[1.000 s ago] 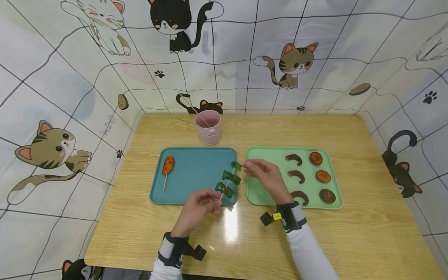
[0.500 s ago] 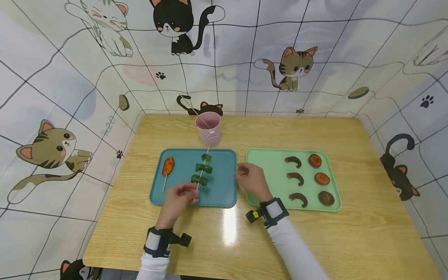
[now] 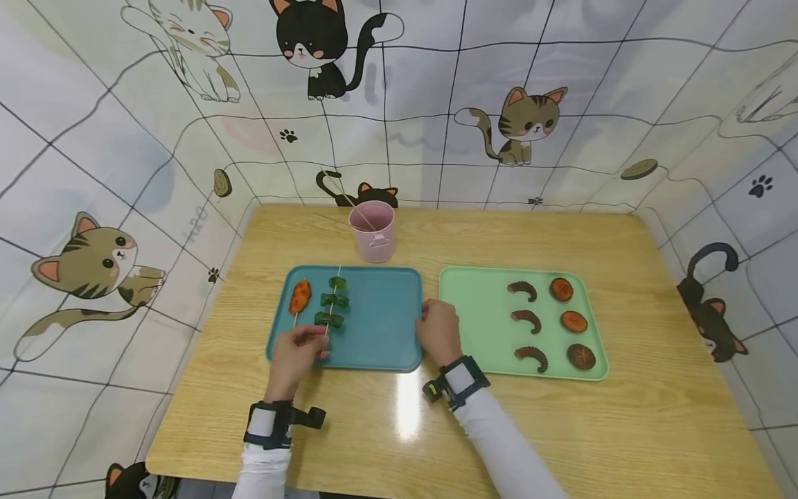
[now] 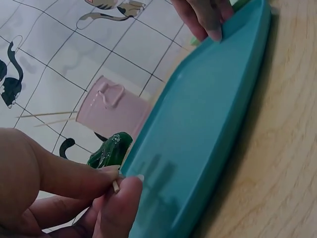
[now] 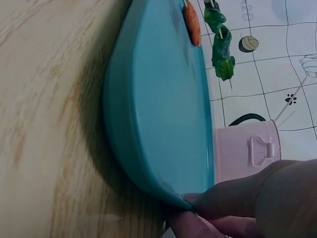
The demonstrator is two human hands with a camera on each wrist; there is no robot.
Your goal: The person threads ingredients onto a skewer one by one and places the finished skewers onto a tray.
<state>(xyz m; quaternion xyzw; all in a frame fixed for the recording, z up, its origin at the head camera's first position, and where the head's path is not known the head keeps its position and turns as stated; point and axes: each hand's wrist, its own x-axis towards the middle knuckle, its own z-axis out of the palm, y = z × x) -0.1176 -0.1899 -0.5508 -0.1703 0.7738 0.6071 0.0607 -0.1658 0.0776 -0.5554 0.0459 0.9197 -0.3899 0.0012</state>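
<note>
Between thumb and fingers, my left hand (image 3: 296,357) pinches the lower end of a skewer of green pepper pieces (image 3: 333,300). The skewer is held over the left half of the blue tray (image 3: 380,312); in the right wrist view the pepper skewer (image 5: 221,42) hangs above the tray, apart from it. Beside it on the tray lies an orange-brown skewered piece (image 3: 300,296), its stick partly hidden by my left hand. My right hand (image 3: 439,331) pinches the tray's right rim, with thumb and finger on the edge in the right wrist view.
A pale green tray (image 3: 480,277) to the right bears three curved brown pieces (image 3: 526,319) and three round brown slices (image 3: 573,321). Behind the blue tray stands a pink bucket (image 3: 376,239) with thin sticks leaning in it. A cat-patterned wall covering encloses the wooden table (image 3: 530,430).
My left hand has carried the pepper skewer leftward across the blue tray. My right hand has left the skewer's tip, moved left and down, and now grips the blue tray's right rim.
</note>
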